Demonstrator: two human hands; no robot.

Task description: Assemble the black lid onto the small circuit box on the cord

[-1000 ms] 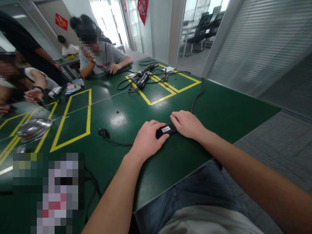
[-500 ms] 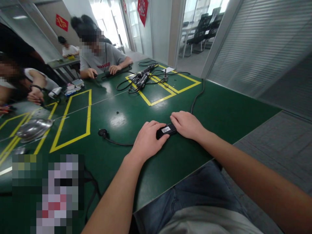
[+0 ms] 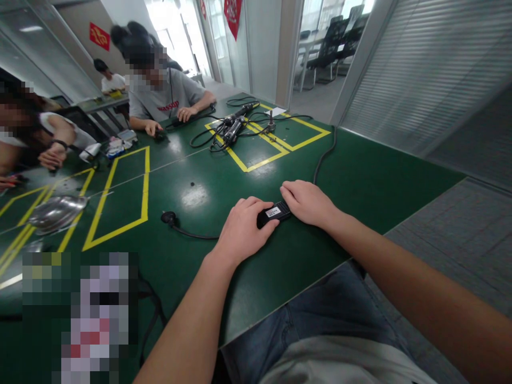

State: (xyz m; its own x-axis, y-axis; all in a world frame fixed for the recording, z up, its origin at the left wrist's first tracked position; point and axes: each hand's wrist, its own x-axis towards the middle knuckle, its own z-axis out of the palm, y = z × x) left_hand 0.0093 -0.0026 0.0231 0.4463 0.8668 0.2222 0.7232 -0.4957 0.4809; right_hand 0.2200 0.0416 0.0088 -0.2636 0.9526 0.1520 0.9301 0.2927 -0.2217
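Note:
A black power adapter (image 3: 276,213) with a white label lies on the green table (image 3: 248,277) in front of me. My left hand (image 3: 246,226) is closed around its left end, thumb on the near side and fingers over the far side. The right end is covered by my right hand (image 3: 308,202), its fingers bent over it and partly hidden. From under my left hand a black cord runs left to a plug (image 3: 170,218) lying on the table. Another black cable (image 3: 326,154) leads from behind my right hand towards the far edge.
Electric screwdrivers (image 3: 236,128) with tangled cables lie within yellow tape at the back. A shiny metal bowl (image 3: 58,213) stands on the left. Across the table a person (image 3: 168,96) handles a black device; another person's hand (image 3: 53,156) is at far left.
My hands and the adapter stay almost still. Across the table, the person's hand with the small dark object has come to rest on the table. The person at far left has shifted a hand.

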